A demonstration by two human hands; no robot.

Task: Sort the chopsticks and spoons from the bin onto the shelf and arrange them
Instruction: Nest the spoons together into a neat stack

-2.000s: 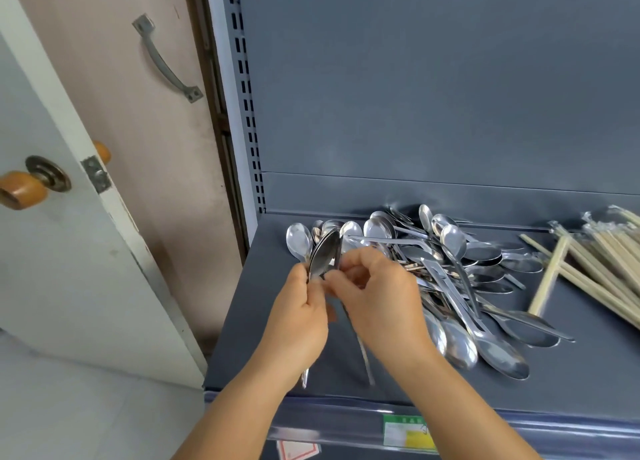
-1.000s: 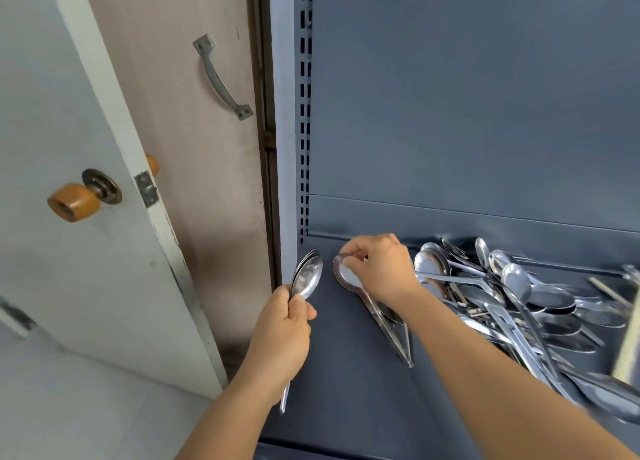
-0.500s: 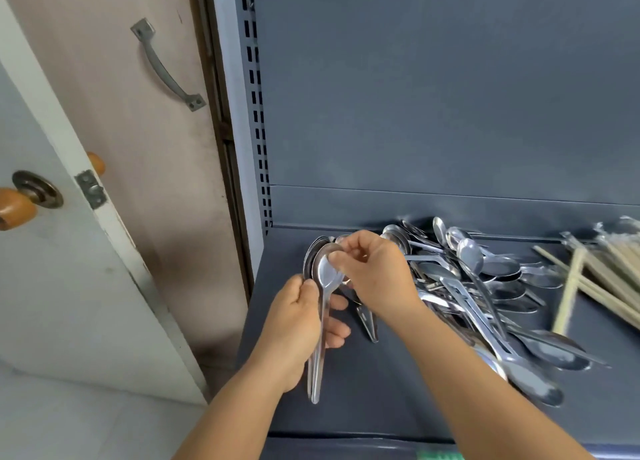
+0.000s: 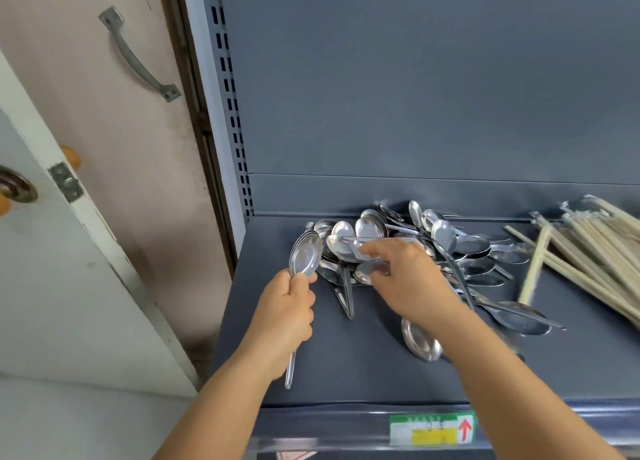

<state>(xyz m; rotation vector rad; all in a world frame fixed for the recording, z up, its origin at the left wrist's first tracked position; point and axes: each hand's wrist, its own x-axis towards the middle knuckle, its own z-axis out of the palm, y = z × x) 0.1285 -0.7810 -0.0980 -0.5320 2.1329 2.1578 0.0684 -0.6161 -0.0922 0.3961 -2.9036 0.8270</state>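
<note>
A heap of steel spoons (image 4: 460, 248) lies on the dark grey shelf (image 4: 346, 369). My left hand (image 4: 284, 317) grips a small stack of nested spoons (image 4: 305, 255) by the handles, bowls up, at the heap's left edge. My right hand (image 4: 408, 283) reaches into the heap with curled fingers and pinches a spoon (image 4: 377, 241) by its handle; the motion is blurred. Wrapped wooden chopsticks (image 4: 588, 252) lie in a loose pile at the right of the shelf. No bin is in view.
The shelf's back panel (image 4: 415, 96) rises right behind the heap. A slotted upright (image 4: 228, 96) stands at the left. Left of it are a door (image 4: 52, 286) and a wall-mounted handle (image 4: 138, 58). A price label (image 4: 429, 428) sits on the shelf's front rail.
My right hand has left the stack in my left hand and moved right into the heap, taking hold of another spoon. My left hand keeps its stack.
</note>
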